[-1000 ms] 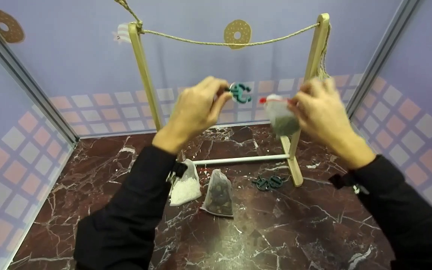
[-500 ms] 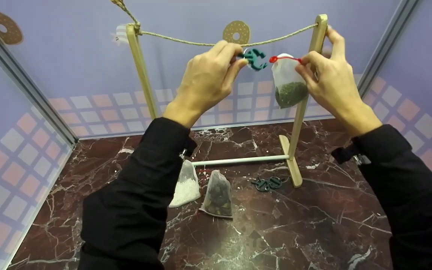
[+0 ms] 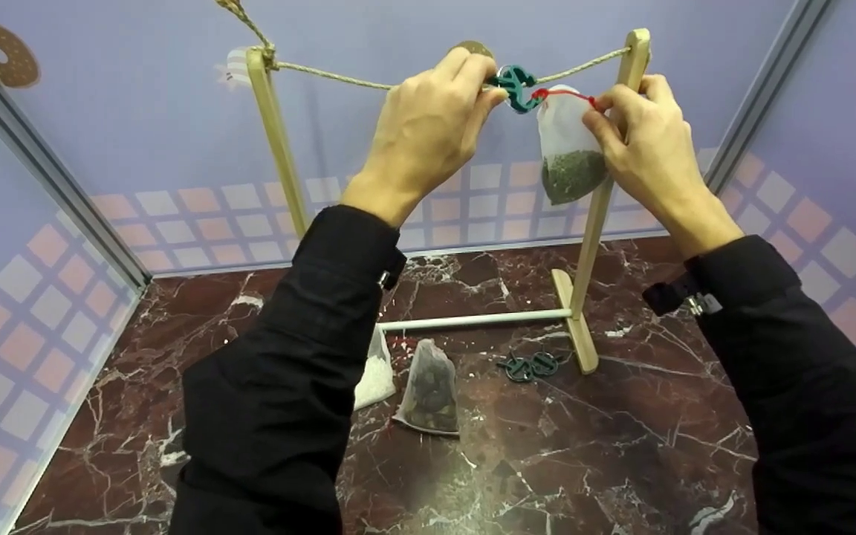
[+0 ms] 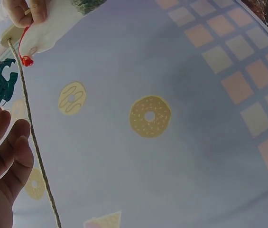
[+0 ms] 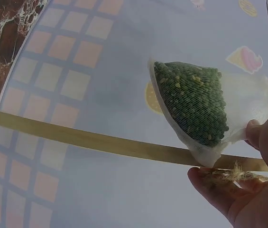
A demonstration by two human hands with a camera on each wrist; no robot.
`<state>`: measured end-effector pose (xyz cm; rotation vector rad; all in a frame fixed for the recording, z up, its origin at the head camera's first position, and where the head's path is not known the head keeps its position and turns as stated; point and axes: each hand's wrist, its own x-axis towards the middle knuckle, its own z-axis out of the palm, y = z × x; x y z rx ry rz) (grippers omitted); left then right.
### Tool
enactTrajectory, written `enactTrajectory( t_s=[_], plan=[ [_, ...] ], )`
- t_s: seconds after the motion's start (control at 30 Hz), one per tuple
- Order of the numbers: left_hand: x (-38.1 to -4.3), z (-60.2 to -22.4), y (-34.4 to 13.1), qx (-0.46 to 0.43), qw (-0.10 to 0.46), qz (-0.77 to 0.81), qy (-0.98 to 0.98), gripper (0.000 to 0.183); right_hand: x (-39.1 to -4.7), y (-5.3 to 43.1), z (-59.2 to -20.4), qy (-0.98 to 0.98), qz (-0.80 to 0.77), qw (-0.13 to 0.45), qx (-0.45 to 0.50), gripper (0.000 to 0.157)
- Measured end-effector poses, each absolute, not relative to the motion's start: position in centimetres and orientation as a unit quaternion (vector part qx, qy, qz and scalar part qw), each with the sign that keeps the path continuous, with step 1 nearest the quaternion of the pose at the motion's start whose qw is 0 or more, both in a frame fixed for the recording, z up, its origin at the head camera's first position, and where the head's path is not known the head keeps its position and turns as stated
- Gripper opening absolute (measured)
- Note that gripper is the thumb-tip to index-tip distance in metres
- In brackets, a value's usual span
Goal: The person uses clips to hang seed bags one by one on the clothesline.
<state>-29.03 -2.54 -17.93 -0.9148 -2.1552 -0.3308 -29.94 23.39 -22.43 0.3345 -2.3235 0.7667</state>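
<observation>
My left hand (image 3: 432, 126) pinches the handles of a dark green plastic clip (image 3: 515, 89) right by the rope (image 3: 339, 77); the clip's jaws stand open toward the right. In the left wrist view the clip (image 4: 4, 85) shows beside the rope (image 4: 32, 114). With thumb and fingertips my right hand (image 3: 643, 130) holds a white mesh drawstring bag (image 3: 571, 148) by its red cord, near the right post. Green dried bits (image 5: 190, 99) fill the bag's lower part in the right wrist view. The bag's red knot lies close to the clip; contact cannot be told.
The rope spans two wooden posts (image 3: 279, 141) of a stand with a white crossbar (image 3: 476, 320). On the dark marbled table lie a bag of dark pieces (image 3: 432, 390), a bag of white grains (image 3: 376, 379) partly behind the left sleeve, and green clips (image 3: 530, 367).
Both hands have risen from below the rope, carrying the clip and the bag up to it. The clip has also shifted right, closer to the bag's red cord.
</observation>
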Motion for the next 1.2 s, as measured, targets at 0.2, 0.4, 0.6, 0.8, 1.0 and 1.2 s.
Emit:
enactTrajectory(
  t_s=[0.2, 0.4, 0.6, 0.8, 1.0, 1.2],
  plan=[
    [-29.1, -17.8, -2.1, -0.343, 0.379, -0.118, -0.852, 0.039, -29.9, 22.9, -22.1, -0.877, 0.293, 0.363, 0.115, 0.034],
    [-29.5, -17.6, -1.8, -0.318, 0.384, -0.11, -0.86, 0.038, -29.9, 22.8, -21.8, -0.856, 0.3, 0.401, 0.127, 0.034],
    [-29.7, -17.7, -1.9, -0.307, 0.375, -0.119, -0.867, 0.036, -29.8, 22.8, -22.1, -0.868, 0.286, 0.384, 0.127, 0.03],
    [-29.7, -17.5, -1.6, -0.314, 0.384, -0.096, -0.863, 0.033, -29.9, 22.6, -21.7, -0.874, 0.26, 0.388, 0.131, 0.028],
    [-29.8, -17.2, -0.6, -0.311, 0.409, -0.055, -0.856, 0.038, -30.2, 22.4, -21.0, -0.865, 0.255, 0.414, 0.121, 0.031],
    [-29.8, -17.0, 0.2, -0.306, 0.42, -0.034, -0.853, 0.04, -30.7, 21.9, -21.1, -0.85, 0.256, 0.441, 0.134, 0.03]
  ],
)
